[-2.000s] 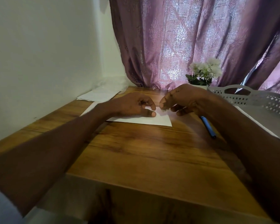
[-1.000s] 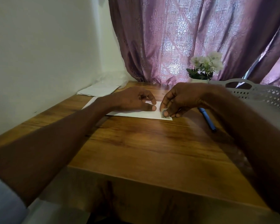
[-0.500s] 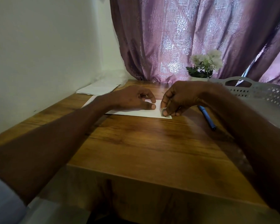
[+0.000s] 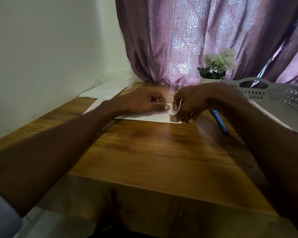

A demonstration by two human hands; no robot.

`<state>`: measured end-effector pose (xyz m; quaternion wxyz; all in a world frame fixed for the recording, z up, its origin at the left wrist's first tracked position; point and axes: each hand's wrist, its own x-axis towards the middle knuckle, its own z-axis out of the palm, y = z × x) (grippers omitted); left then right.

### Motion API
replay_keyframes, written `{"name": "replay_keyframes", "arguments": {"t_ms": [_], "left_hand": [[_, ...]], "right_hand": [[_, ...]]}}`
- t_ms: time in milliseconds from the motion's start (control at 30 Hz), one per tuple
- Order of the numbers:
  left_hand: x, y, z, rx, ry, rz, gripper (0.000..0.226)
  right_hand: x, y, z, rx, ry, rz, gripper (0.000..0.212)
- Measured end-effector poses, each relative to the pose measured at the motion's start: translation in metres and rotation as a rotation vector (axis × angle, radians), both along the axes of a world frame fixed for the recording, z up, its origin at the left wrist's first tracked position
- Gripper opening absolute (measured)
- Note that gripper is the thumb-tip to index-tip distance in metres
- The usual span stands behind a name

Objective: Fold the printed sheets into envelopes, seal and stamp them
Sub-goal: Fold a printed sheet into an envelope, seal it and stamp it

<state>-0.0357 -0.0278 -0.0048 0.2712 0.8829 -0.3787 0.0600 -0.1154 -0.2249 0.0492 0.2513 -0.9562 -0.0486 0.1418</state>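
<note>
Nearest the camera, a pale sleeve (image 4: 2,215) was cut off at the lower left corner, and both forearms reached far across the wooden table (image 4: 153,155), whose near edge dropped away into shadow. Past the middle of the table lay the white envelope (image 4: 150,117), flat, its left part hidden beneath the left hand (image 4: 144,103). That hand rested on the paper with fingers curled under and the thumb stretched out flat along it, pressing it down; nothing could be seen gripped inside the curl. The right hand (image 4: 186,105) sat over the envelope's near right corner, fingers bent downward, one fingertip pressing on the stamp (image 4: 172,116), a small greenish patch mostly covered and too blurred to read. Just right of that hand a blue pen (image 4: 219,121) lay on the wood, its far end hidden behind the wrist. Farther right, a white perforated basket (image 4: 272,93) ran out of frame. On the far left, loose sheets of paper (image 4: 101,92) lay against the wall. At the back stood a small pot of white flowers (image 4: 217,64), its base hidden by the right hand, before a mauve patterned curtain (image 4: 187,35).
</note>
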Motion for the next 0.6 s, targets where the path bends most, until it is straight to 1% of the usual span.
{"name": "replay_keyframes", "arguments": {"t_ms": [67,133,233,300,400,467,600], "left_hand": [[-0.005,-0.005,-0.001,-0.014,0.016,0.006,0.04],[-0.008,-0.011,-0.002,-0.013,0.029,0.024,0.043],[-0.008,-0.014,-0.003,0.029,0.025,0.065,0.041],[-0.008,-0.014,-0.003,0.071,0.028,0.072,0.04],[-0.006,-0.015,-0.001,0.088,0.07,0.078,0.039],[-0.004,-0.016,-0.001,0.09,0.105,0.086,0.038],[-0.003,-0.017,-0.004,0.096,0.115,0.1,0.033]], "right_hand": [[0.0,0.0,-0.001,-0.008,-0.008,0.004,0.03],[0.0,-0.002,-0.002,-0.019,-0.016,0.003,0.028],[0.002,-0.002,-0.002,-0.006,-0.015,0.005,0.026],[0.002,-0.002,-0.002,0.011,0.0,0.012,0.03],[0.002,-0.004,-0.001,0.032,0.018,0.044,0.034],[0.001,-0.005,-0.001,0.044,0.014,0.058,0.031],[0.003,-0.004,-0.006,-0.02,-0.011,0.071,0.033]]}}
